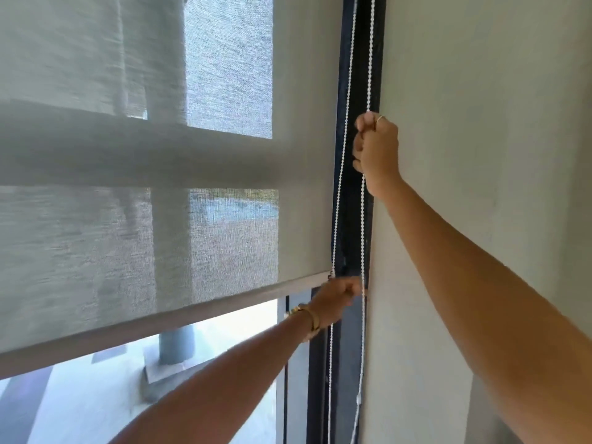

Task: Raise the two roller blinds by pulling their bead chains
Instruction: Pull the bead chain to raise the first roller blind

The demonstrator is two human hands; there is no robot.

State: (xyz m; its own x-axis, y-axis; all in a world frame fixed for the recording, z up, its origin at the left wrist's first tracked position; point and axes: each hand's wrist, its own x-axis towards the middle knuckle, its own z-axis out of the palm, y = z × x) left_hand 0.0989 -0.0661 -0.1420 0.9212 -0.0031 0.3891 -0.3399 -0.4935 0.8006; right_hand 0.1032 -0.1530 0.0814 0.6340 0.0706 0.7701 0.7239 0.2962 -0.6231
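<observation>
A grey translucent roller blind (pixel 160 155) covers most of the window; its bottom bar (pixel 192 318) slants across the lower left. A white bead chain (pixel 363 235) hangs as a loop in front of the dark window frame at the blind's right edge. My right hand (pixel 376 152) is high up, closed around the right strand of the chain. My left hand (pixel 338 298), with a gold bracelet on the wrist, is lower, at the level of the bottom bar's right end, and pinches the same right strand. Only one blind is in view.
A pale plastered wall (pixel 480 123) fills the right side, next to the dark window frame (pixel 349 203). Below the bar, bare glass shows a concrete pillar base (pixel 174 354) and pavement outside. A small connector (pixel 358 399) sits low on the chain.
</observation>
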